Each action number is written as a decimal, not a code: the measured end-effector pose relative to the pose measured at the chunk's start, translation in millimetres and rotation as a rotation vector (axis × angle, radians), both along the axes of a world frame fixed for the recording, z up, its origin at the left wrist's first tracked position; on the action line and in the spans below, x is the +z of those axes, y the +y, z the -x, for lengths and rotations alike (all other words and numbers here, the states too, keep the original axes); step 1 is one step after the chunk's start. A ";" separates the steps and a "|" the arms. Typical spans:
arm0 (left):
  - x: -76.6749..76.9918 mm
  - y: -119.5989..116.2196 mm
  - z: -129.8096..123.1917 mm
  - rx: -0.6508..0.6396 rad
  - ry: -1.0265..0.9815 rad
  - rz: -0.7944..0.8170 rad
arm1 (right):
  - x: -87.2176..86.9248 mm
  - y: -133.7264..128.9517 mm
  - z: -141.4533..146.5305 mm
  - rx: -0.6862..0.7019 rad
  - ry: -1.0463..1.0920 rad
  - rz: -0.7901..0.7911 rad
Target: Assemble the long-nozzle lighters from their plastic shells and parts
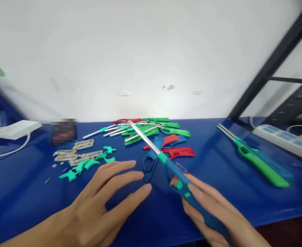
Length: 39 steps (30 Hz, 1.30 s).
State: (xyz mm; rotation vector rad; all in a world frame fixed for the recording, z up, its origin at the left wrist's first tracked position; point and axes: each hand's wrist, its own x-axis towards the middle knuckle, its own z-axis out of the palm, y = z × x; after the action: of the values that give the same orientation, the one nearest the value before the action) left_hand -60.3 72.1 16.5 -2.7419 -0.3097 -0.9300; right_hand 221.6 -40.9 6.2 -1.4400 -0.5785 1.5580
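My right hand (212, 209) is wrapped round the handle of a blue lighter (192, 192) with a teal collar and trigger and a long metal tube pointing up and to the left. My left hand (101, 206) hovers beside it over the table, fingers spread and holding nothing. Just past its fingertips lies a blue handle shell (151, 161), close to the lighter's tube. Behind that are red handle shells (180, 152). Teal plastic parts (89, 164) rest beyond the back of my left hand, near several beige frames (76, 154).
Green shells (175, 131) and metal tubes (99, 132) are piled at the back of the blue table (243, 202). On the right lie a green lighter (262, 166) and a blue one, near a power strip (287, 139). A white box (18, 129) sits at the left.
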 end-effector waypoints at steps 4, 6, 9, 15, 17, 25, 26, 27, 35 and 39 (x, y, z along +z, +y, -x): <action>-7.9 5.8 -3.7 -0.044 -0.059 0.158 | 8.1 10.9 -27.5 -0.156 -0.010 -0.264; -8.9 9.8 -7.4 -0.041 -0.074 0.217 | 11.2 18.7 -44.0 -0.269 -0.129 -0.373; -8.0 15.0 -11.6 -0.038 -0.100 0.264 | 9.5 30.2 -69.6 -0.345 -0.206 -0.450; -7.1 18.5 -18.4 -0.041 -0.165 0.276 | 0.8 32.6 -89.2 -0.307 -0.315 -0.509; -6.2 18.4 -20.6 -0.059 -0.183 0.265 | -1.0 29.8 -83.9 -0.236 -0.392 -0.496; -1.9 17.4 -20.1 -0.091 -0.086 0.317 | -15.0 32.5 -80.8 -0.048 -0.827 -0.473; -2.6 17.3 -19.2 -0.092 -0.075 0.327 | -17.1 33.3 -82.9 -0.040 -0.860 -0.458; -3.5 17.2 -18.5 -0.093 -0.068 0.336 | -19.3 33.9 -85.1 -0.028 -0.883 -0.445; -9.4 19.4 -17.2 -0.103 -0.037 0.381 | -40.6 34.7 -98.9 -0.007 -1.086 -0.522; -10.9 20.4 -16.3 -0.094 -0.025 0.388 | -43.2 33.8 -101.0 0.019 -1.074 -0.542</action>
State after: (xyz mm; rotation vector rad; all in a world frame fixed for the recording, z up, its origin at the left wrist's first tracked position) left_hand -44.0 92.5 5.6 -3.1218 -0.4071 -1.0216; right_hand 322.6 -7.1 -36.9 -1.7269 -1.4904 0.4303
